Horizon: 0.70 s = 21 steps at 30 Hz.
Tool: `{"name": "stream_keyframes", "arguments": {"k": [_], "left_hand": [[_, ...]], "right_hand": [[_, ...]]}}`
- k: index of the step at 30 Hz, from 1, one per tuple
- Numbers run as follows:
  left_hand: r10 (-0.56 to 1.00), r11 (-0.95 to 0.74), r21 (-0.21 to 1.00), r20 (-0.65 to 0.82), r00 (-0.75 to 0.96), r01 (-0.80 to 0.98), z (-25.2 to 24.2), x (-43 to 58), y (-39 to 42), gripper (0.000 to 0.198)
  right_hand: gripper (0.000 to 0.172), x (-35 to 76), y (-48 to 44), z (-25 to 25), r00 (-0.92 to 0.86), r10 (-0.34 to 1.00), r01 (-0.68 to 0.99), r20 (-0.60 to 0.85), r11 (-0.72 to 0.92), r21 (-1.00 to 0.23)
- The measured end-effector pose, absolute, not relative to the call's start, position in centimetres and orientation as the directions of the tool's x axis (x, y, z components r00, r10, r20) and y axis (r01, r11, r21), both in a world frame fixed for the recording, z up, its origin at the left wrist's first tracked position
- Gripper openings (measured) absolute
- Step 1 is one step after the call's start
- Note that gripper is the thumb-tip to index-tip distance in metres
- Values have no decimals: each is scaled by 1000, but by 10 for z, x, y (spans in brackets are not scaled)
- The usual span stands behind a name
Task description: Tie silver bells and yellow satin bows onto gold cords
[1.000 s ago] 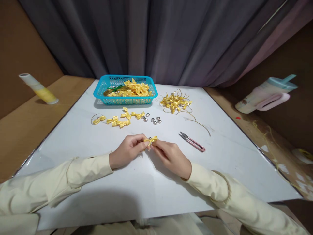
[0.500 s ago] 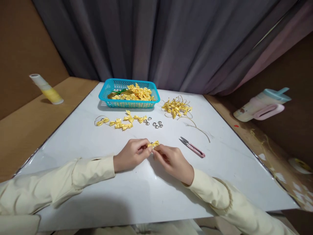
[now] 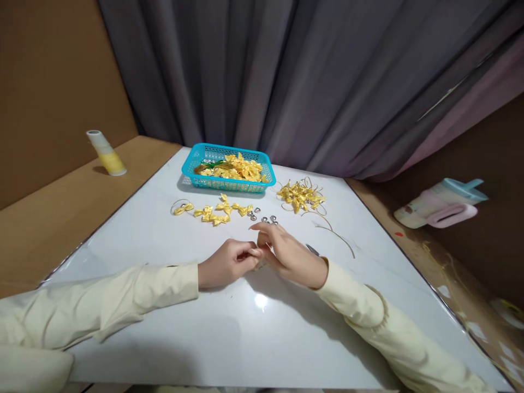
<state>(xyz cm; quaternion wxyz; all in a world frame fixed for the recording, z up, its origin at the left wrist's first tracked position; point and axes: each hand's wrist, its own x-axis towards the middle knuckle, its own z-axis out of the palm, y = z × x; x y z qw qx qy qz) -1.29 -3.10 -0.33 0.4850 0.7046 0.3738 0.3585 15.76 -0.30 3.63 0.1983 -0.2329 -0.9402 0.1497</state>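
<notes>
My left hand (image 3: 230, 263) and my right hand (image 3: 289, 255) meet over the middle of the white table. The left fingers are pinched together; what they hold is almost wholly hidden behind the fingertips. My right hand has its index finger raised and stretched out, while its other fingertips touch the left ones around the hidden item. Just beyond the hands are small silver pieces (image 3: 257, 210) and several yellow bows (image 3: 221, 219). One bow with a looped cord (image 3: 184, 208) lies to their left. The scissors (image 3: 312, 249) are mostly covered by my right hand.
A blue basket (image 3: 229, 186) of yellow bows stands at the back. Right of it lies a pile of corded bows (image 3: 301, 195) and a loose cord (image 3: 341, 236). A cup (image 3: 438, 204) is at the right, a yellow thread cone (image 3: 107, 155) at the left.
The view has shifted. My right hand has turned and moved over the scissors' place, its index finger now lifted. The yellow bow between my fingertips is now hidden.
</notes>
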Motion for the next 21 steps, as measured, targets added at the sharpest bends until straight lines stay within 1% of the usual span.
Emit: {"name": "stream_keyframes", "arguments": {"k": [4,6,8,11,15,17,21], "left_hand": [[871,-202,969,111,478,143,-3,-13,-30,15],[869,-183,973,95,485,139,-4,-13,-30,16],[874,-157,977,69,480,145,-4,-13,-29,17],[881,-106,985,28,472,139,-3,-13,-28,19],[884,-70,984,-14,467,162,-1,-11,-28,17],[876,-67,983,-25,483,174,-1,-11,-29,16],[867,-59,977,-53,496,206,-1,-11,-29,16]], "right_hand": [[30,156,3,35,-847,452,271,280,820,-504],[30,156,4,35,-843,462,243,275,784,-572],[30,155,5,33,-821,492,245,290,762,-600],[31,152,3,31,-762,536,276,364,777,-566],[26,150,3,35,-670,552,327,496,819,-470],[23,152,4,42,-594,554,353,583,831,-429],[26,164,9,64,-467,540,389,700,837,-385]]}}
